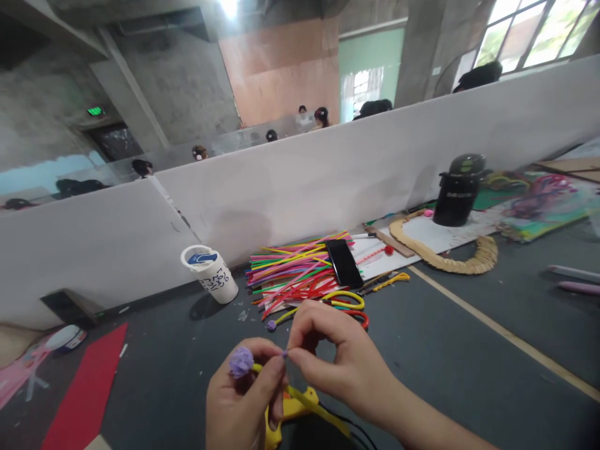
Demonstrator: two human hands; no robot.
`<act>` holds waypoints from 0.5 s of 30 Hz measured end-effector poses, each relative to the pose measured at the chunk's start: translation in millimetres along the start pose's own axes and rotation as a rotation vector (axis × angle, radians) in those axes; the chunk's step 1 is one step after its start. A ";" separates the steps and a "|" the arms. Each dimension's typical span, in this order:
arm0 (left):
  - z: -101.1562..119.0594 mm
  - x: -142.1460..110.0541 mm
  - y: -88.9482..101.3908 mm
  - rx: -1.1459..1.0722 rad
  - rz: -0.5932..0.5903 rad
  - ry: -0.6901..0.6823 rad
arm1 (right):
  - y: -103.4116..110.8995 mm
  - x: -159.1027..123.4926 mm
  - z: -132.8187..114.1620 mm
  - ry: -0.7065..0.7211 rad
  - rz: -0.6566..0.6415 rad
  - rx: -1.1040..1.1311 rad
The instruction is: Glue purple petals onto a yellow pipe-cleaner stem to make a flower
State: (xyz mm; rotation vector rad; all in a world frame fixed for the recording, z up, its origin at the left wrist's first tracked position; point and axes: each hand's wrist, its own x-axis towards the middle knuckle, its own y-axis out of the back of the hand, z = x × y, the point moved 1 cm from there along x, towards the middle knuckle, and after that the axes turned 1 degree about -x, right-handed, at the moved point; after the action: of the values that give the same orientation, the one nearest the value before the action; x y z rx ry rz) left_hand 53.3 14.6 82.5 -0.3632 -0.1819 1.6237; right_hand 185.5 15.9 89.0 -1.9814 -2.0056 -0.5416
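Note:
My left hand (250,400) is closed around a yellow stem with a fluffy purple flower head (240,362) poking out by the index finger. At the meeting fingertips of both hands sits a tiny purple piece (284,354), its kind too small to tell. My right hand (335,359) pinches that piece between thumb and index finger. Below the hands lies a yellow glue gun (297,407), partly hidden, with a black cord. Just beyond my right hand are yellow-handled scissors (349,300) and another yellow stem with a purple tip (272,325).
Colourful pipe cleaners (285,269) lie in a pile under a black phone (344,262). A white cup (213,278), a black tumbler (455,194) and a curved cardboard strip (475,262) stand or lie along the white partition (300,181). Red sheet (89,387) at left. People sit beyond.

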 end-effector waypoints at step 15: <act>3.8 -1.4 1.8 0.161 -0.016 0.026 | 1.3 0.4 6.5 -0.415 -0.173 0.355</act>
State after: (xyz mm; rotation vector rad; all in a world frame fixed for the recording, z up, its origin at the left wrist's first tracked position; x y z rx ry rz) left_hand 50.4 13.5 85.7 -0.2584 -0.0334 1.6046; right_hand 187.2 19.2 83.4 -1.8168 -2.3246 0.2088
